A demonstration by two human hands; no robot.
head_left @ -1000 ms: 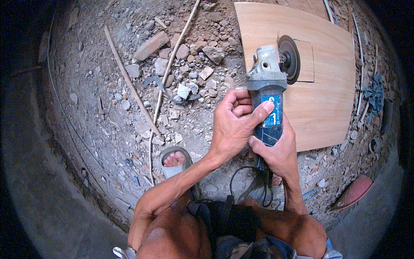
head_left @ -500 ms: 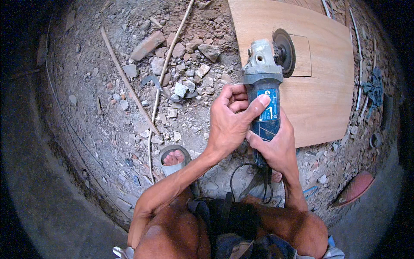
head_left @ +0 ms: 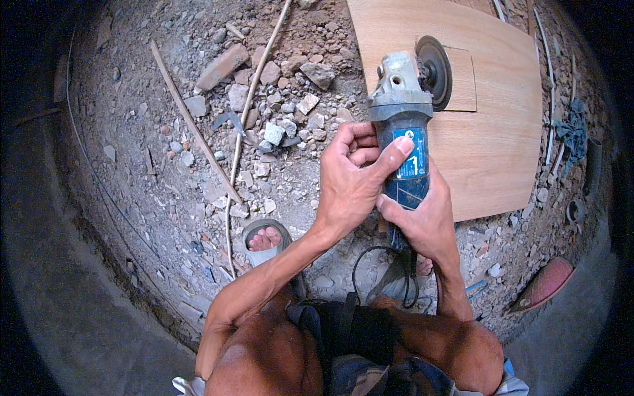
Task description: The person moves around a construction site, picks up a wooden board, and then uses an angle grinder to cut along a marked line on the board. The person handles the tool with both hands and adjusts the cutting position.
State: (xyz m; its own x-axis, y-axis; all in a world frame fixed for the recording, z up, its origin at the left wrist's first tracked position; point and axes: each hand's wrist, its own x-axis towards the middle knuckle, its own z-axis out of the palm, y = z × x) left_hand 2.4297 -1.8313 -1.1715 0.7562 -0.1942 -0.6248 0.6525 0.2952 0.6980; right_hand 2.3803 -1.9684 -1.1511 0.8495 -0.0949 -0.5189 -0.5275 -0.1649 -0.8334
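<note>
Holding an angle grinder (head_left: 406, 125), the person keeps both hands clamped on its blue body: the left hand (head_left: 353, 181) wraps it from the left with the thumb laid across the label, and the right hand (head_left: 422, 221) closes round the lower body near the cable (head_left: 370, 264). The tool is raised off the floor, its grey gear head and dark disc (head_left: 436, 71) over the left edge of the plywood sheet (head_left: 502, 138). Whether the disc turns cannot be told.

The plywood sheet lies flat on the rubble floor (head_left: 165, 198). A rectangular outline (head_left: 462, 79) shows on it just right of the disc, near its left edge; cut or only scored cannot be told. Judged from this, the rectangle is marked or begun, and the rest of the sheet looks whole.

Left of the sheet lie broken stones (head_left: 271, 129), a brick piece (head_left: 221, 66) and thin wooden sticks (head_left: 191, 122). A sandalled foot (head_left: 264, 239) stands below them.
</note>
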